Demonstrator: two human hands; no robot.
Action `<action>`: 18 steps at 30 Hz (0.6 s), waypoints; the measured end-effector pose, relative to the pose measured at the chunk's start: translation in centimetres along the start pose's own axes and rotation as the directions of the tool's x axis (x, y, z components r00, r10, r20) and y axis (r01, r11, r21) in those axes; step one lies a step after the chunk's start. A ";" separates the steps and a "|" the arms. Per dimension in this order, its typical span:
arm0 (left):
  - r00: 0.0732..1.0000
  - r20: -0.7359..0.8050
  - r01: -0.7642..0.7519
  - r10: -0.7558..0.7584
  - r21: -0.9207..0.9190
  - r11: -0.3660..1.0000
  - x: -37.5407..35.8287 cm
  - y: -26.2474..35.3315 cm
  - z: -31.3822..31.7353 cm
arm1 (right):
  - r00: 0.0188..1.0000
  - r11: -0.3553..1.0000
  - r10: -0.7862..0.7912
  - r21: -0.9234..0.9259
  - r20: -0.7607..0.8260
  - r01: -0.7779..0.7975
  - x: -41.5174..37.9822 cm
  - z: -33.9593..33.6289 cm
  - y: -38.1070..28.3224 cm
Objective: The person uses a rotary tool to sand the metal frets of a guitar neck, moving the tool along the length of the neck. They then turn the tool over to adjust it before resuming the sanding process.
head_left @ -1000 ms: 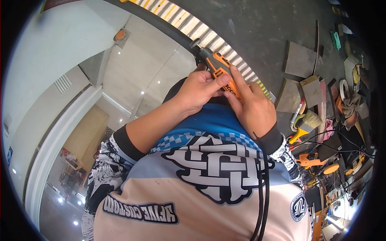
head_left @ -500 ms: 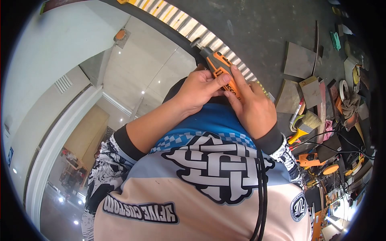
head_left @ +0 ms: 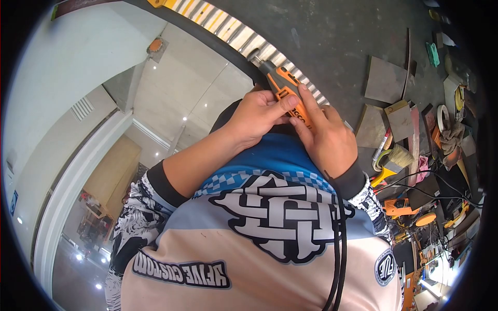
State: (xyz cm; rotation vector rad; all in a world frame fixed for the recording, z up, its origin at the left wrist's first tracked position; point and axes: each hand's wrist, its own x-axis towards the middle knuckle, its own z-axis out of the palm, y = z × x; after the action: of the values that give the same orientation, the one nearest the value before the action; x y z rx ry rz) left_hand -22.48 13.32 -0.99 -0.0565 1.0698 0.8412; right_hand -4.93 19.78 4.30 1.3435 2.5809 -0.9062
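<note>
Both my hands are on an orange and dark grey rotary tool (head_left: 286, 81), held in front of my chest with its tip pointing up and to the left. A small dark round disc (head_left: 253, 55) sits on a thin shaft at that tip. My left hand (head_left: 261, 112) is closed around the tool's middle, the thumb lying across the orange body. My right hand (head_left: 330, 136) grips the rear part, with its index finger stretched along the casing and the thumb underneath. Palms and fingers cover part of the body. A black cord (head_left: 337, 254) hangs over my printed shirt.
Past the tool runs a light ribbed strip (head_left: 228, 28) beside a dark surface (head_left: 332, 36). To the right lie flat grey plates (head_left: 385, 78), a paintbrush (head_left: 390, 165), a tape roll (head_left: 443, 117), a cloth (head_left: 452, 136), cables and an orange power tool (head_left: 399, 207).
My hands keep the same hold on the rotary tool. The black cord has shifted slightly to the right across my shirt.
</note>
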 end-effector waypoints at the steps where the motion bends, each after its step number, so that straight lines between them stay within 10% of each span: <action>1: 1.000 -0.003 0.003 -0.003 0.002 1.000 0.0 0.0 0.0 | 1.000 1.000 0.001 0.000 -0.001 -0.001 0.0 0.0 0.0; 18: 1.000 -0.014 0.006 -0.006 0.017 1.000 0.5 0.7 0.5 | 1.000 1.000 0.020 0.014 0.010 -0.020 0.4 -0.5 0.4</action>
State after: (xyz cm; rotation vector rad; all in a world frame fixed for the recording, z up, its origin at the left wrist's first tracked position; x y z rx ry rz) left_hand -22.41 14.28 -0.87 -0.0520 1.0894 0.8272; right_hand -4.78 20.56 4.36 1.3624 2.5541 -0.9276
